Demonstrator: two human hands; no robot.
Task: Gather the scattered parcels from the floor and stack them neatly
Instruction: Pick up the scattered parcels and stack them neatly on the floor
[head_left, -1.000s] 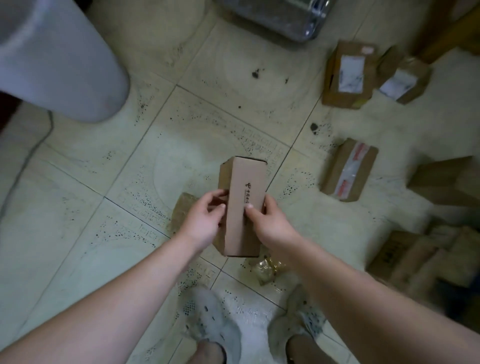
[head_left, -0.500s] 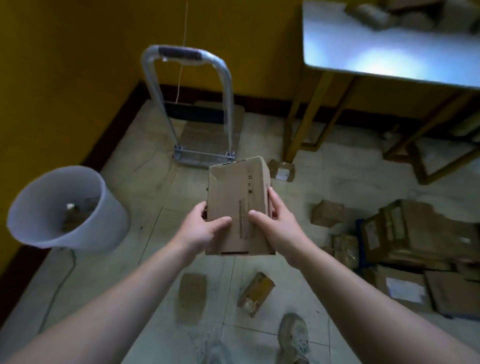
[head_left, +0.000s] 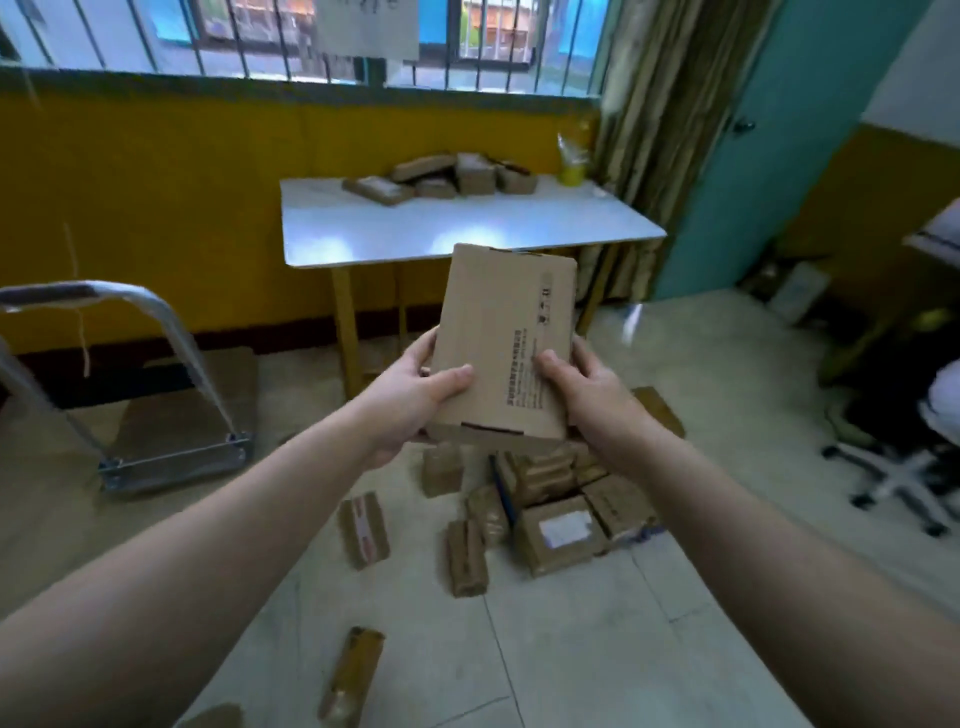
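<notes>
Head view: one brown cardboard parcel (head_left: 501, 343) is held upright in the air, on the near side of the worktop (head_left: 519, 228). The left hand (head_left: 405, 400) and right hand (head_left: 592, 400) both grip its lower side edges, thumbs on the printed face, fingers wrapped behind. It looks light, stiff and dry, with corners that could crush, so the long side edges seem the safest hold. About six boxes (head_left: 457, 174) lie on the worktop, too blurred to count exactly. At least nine loose parcels (head_left: 558, 532) lie on the floor (head_left: 597, 649) before the worktop.
</notes>
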